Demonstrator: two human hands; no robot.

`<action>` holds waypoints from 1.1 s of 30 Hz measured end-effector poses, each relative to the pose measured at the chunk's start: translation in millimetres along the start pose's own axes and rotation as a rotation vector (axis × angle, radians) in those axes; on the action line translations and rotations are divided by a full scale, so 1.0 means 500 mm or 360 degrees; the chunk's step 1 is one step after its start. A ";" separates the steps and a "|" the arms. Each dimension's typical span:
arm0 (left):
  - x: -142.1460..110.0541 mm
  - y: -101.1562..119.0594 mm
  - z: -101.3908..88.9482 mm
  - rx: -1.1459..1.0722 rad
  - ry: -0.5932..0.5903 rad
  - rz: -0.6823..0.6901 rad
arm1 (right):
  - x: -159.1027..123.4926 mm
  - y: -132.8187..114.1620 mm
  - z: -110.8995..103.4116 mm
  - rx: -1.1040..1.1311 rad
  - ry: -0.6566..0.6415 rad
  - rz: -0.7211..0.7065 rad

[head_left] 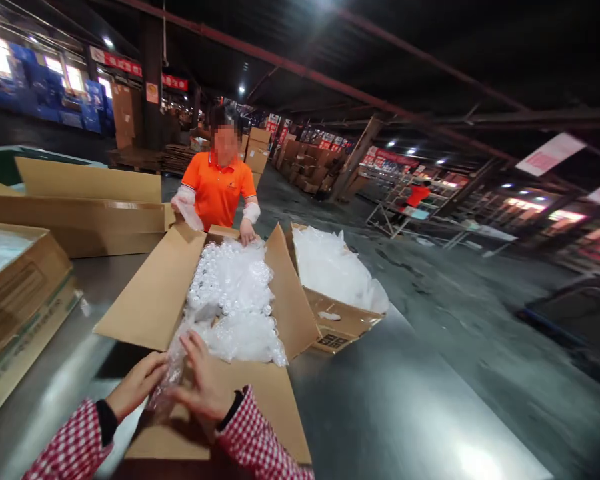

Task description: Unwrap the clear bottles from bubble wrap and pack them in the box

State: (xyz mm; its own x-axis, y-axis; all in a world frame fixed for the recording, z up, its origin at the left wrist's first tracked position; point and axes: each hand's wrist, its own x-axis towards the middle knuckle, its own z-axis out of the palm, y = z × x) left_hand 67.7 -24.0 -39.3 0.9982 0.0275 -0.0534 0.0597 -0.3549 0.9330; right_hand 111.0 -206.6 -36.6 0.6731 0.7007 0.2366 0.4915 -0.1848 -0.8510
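An open cardboard box (145, 293) stands in front of me, its flaps folded outward. Inside are many clear, round-ended plastic pieces (207, 283) partly covered by whitish plastic film (243, 273). At the near left corner, my left hand (139, 381) has its fingers closed at a strip of crinkled clear plastic (173, 377). My right hand (203, 383) is on the other side of that plastic, over the near flap, with fingers apart and slightly blurred. Whether the right fingertips touch the plastic is hard to see.
Across the box, a person in an orange shirt (219, 190) reaches a hand (247, 231) to its far edge. A carton of whitish plastic bags (333, 267) adjoins it on the right. Other cartons (27, 293) stand left on the metal table (360, 400).
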 end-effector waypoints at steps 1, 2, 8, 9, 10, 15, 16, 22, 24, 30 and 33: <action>0.004 0.005 0.011 0.0033 -0.0091 0.0035 | -0.005 0.003 0.004 -0.0156 -0.0072 -0.0050; 0.007 0.011 0.021 0.0062 -0.0203 0.0066 | -0.009 0.010 0.008 -0.0280 -0.0114 -0.0069; 0.018 0.009 0.032 -0.0202 -0.0221 -0.0185 | 0.026 0.073 -0.044 -0.0792 0.0206 0.0419; 0.020 0.002 0.027 -0.0276 -0.0144 -0.0244 | 0.044 0.080 -0.062 -0.0822 0.0312 0.0504; 0.023 -0.004 0.023 -0.0323 -0.0077 -0.0277 | 0.065 0.086 -0.077 -0.0839 0.0413 0.0556; 0.044 -0.007 0.015 -0.0135 0.0271 -0.0101 | 0.179 0.115 -0.082 -0.0955 0.0575 0.0617; 0.048 -0.004 0.014 -0.0043 0.0319 -0.0033 | 0.196 0.124 -0.071 -0.0966 0.0494 0.0619; 0.056 -0.008 -0.006 0.0247 0.0294 0.0153 | 0.263 0.197 -0.074 -0.1023 0.0187 0.0696; 0.073 -0.014 -0.001 0.0286 0.0261 0.0174 | 0.284 0.216 -0.095 -0.1076 0.0284 0.0712; 0.196 -0.043 0.061 0.0431 -0.0004 0.0022 | 0.317 0.231 -0.119 -0.0968 0.0334 0.0533; 0.248 -0.065 0.082 0.0344 0.0002 -0.0123 | 0.309 0.205 -0.154 -0.0794 0.0482 0.0438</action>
State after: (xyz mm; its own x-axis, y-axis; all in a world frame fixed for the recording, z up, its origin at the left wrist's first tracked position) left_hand 189.8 -47.1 -90.8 0.9906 0.0633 -0.1214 0.1363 -0.5435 0.8283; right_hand 307.7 -170.4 -51.4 0.9015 0.3700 0.2244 0.4274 -0.6796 -0.5962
